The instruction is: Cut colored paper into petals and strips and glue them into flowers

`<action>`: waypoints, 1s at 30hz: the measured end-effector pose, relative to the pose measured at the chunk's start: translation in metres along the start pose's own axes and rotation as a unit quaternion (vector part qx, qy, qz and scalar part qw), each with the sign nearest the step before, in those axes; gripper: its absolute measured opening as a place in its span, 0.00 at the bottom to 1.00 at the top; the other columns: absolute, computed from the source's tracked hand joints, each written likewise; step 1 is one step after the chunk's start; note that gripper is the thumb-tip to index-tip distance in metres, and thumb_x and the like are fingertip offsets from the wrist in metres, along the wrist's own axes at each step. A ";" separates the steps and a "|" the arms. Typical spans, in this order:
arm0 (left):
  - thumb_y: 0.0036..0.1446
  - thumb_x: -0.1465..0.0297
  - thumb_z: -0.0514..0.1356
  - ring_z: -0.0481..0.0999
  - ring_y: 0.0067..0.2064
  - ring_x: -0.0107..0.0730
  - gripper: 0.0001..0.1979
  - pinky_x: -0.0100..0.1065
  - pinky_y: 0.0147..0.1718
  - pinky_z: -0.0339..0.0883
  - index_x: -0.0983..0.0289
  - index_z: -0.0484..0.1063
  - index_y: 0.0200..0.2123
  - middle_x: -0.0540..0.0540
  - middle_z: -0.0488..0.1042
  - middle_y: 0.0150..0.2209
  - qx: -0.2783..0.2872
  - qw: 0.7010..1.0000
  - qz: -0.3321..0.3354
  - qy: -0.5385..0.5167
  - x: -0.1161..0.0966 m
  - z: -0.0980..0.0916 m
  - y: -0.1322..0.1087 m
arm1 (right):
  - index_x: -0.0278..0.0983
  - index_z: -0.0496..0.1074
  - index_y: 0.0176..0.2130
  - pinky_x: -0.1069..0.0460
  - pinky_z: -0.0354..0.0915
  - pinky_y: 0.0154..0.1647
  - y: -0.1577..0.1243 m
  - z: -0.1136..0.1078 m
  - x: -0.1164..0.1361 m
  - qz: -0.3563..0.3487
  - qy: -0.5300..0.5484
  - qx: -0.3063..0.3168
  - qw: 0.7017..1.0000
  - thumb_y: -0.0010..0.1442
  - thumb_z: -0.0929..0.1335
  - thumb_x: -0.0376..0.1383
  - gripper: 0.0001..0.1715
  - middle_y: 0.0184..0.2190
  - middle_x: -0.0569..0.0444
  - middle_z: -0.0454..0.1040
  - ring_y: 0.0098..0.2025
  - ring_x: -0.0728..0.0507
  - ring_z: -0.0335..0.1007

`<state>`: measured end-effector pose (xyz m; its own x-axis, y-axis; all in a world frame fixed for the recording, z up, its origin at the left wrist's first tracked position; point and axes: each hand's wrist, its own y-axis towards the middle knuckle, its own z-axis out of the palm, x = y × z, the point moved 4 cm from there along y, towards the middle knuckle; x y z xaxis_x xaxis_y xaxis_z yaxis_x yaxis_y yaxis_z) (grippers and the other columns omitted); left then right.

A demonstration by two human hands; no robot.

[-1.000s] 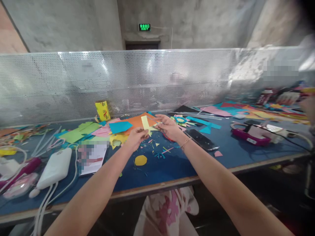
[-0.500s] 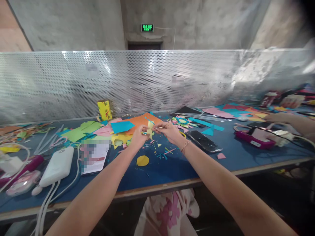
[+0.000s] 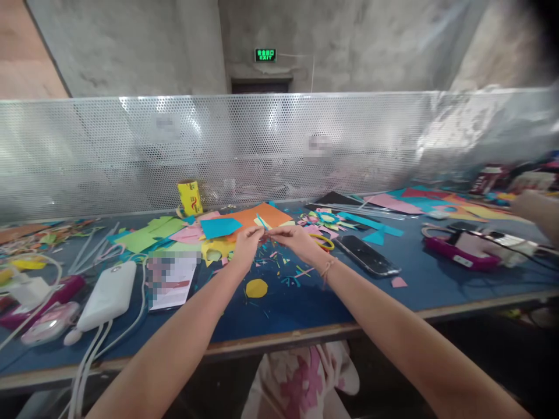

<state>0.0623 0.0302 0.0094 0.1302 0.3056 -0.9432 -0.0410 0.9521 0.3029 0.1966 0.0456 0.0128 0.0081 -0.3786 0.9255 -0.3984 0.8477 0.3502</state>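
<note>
My left hand (image 3: 248, 243) and my right hand (image 3: 294, 240) meet over the middle of the table, fingertips pinched together. A thin blue paper strip (image 3: 262, 223) sticks up between the fingertips. Pale yellow paper (image 3: 258, 220) shows just behind them, mostly hidden by the fingers. Beyond the hands lie an orange sheet (image 3: 266, 213) and a blue paper piece (image 3: 220, 227). Yellow-handled scissors (image 3: 324, 242), only partly seen, rest beside my right hand. A round yellow paper piece (image 3: 256, 288) lies on the table nearer to me, among small coloured scraps.
A lit phone (image 3: 172, 282) and a white power bank (image 3: 108, 295) with cables lie left; a dark phone (image 3: 367, 256) and a purple power strip (image 3: 460, 254) lie right. A perforated metal screen (image 3: 262, 145) closes the back. Another person's arm (image 3: 539, 209) reaches in at right.
My hands have drawn together, and the pale yellow paper is now mostly covered by the fingers. The blue strip has turned more upright. The whole view has shifted slightly.
</note>
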 end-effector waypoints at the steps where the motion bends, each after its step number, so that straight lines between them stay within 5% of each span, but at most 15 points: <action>1: 0.46 0.66 0.59 0.73 0.31 0.31 0.09 0.33 0.33 0.67 0.65 0.74 0.27 0.53 0.74 0.26 -0.002 1.000 0.004 -0.007 0.000 0.000 0.000 | 0.36 0.76 0.35 0.47 0.64 0.46 0.000 0.000 0.000 -0.002 -0.009 0.006 1.000 0.44 0.71 0.38 0.14 0.34 0.51 0.77 0.37 0.45 0.72; 10: 0.42 0.67 0.63 0.73 0.28 0.30 0.09 0.32 0.30 0.67 0.66 0.69 0.26 0.53 0.73 0.24 -0.040 0.998 0.036 0.042 0.002 -0.005 0.002 | 0.35 0.71 0.30 0.47 0.65 0.42 -0.001 0.007 0.000 -0.016 -0.052 0.031 0.998 0.45 0.70 0.37 0.10 0.29 0.53 0.75 0.34 0.46 0.72; 14: 0.40 0.70 0.64 0.73 0.25 0.29 0.15 0.31 0.27 0.67 0.65 0.65 0.34 0.50 0.73 0.24 -0.067 0.997 0.041 0.027 -0.001 -0.007 0.001 | 0.37 0.61 0.28 0.50 0.66 0.35 -0.001 0.006 0.001 -0.016 -0.065 -0.003 0.998 0.42 0.71 0.35 0.14 0.26 0.57 0.69 0.30 0.48 0.69; 19: 0.38 0.70 0.66 0.74 0.26 0.30 0.25 0.33 0.29 0.69 0.65 0.63 0.42 0.51 0.74 0.25 -0.076 0.997 0.024 -0.023 -0.001 -0.006 0.001 | 0.38 0.59 0.31 0.52 0.67 0.34 -0.003 0.000 0.004 -0.025 -0.105 -0.091 0.990 0.39 0.72 0.34 0.21 0.36 0.54 0.67 0.34 0.49 0.67; 24: 0.35 0.65 0.68 0.74 0.26 0.29 0.17 0.33 0.31 0.68 0.67 0.70 0.29 0.52 0.74 0.24 -0.061 0.997 -0.014 -0.054 -0.001 -0.004 0.000 | 0.35 0.64 0.38 0.50 0.67 0.38 0.000 0.001 0.000 -0.011 -0.099 -0.054 0.994 0.42 0.70 0.33 0.21 0.41 0.49 0.69 0.38 0.47 0.69; 30: 0.32 0.66 0.69 0.73 0.24 0.26 0.15 0.31 0.29 0.68 0.66 0.68 0.23 0.48 0.71 0.20 -0.071 0.989 -0.054 -0.119 0.001 -0.003 -0.003 | 0.34 0.67 0.33 0.48 0.65 0.40 0.002 0.001 -0.007 0.012 -0.097 -0.029 0.995 0.44 0.70 0.32 0.13 0.31 0.50 0.73 0.34 0.46 0.70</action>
<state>0.0600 0.0273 0.0071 0.3696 0.2094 -0.9053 -0.1504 0.9749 0.1641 0.1947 0.0499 0.0065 -0.1797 -0.4177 0.8906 -0.3426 0.8753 0.3414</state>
